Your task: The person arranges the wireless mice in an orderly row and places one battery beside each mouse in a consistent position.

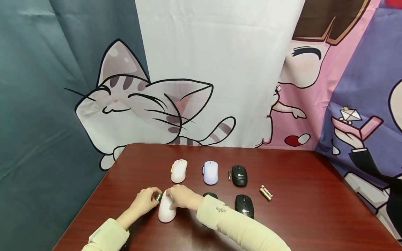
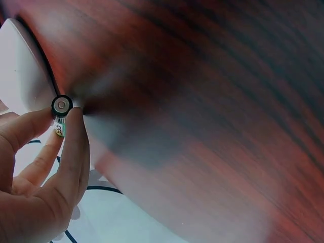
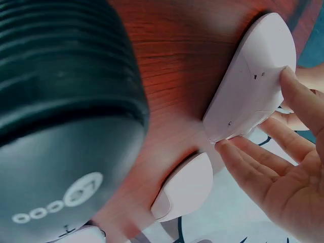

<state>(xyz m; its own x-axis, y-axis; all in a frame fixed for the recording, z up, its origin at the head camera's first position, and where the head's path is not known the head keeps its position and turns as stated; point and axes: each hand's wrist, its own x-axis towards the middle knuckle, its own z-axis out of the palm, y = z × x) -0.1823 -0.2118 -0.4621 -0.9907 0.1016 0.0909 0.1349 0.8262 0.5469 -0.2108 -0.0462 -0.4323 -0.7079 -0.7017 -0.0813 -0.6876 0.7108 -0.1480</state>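
My left hand (image 1: 142, 203) pinches a small battery (image 2: 62, 106) between thumb and fingertips, its round end facing the left wrist camera and a green band along its side. Just to its right, a white computer mouse (image 1: 166, 213) lies on the table. My right hand (image 1: 183, 196) grips that mouse at its far end. In the right wrist view the thumb presses on the side of the white mouse (image 3: 253, 76), and fingertips (image 3: 227, 150) touch its front edge. The palm and sleeve cover part of what lies behind them in the head view.
Farther back stand another white mouse (image 1: 179, 171), a lavender mouse (image 1: 210, 173) and a black mouse (image 1: 239, 175), each with something small at its left side. Another black mouse (image 1: 244, 205) sits behind my right sleeve, a further dark one (image 1: 209, 195) mostly hidden. Gold batteries (image 1: 266, 193) lie right.
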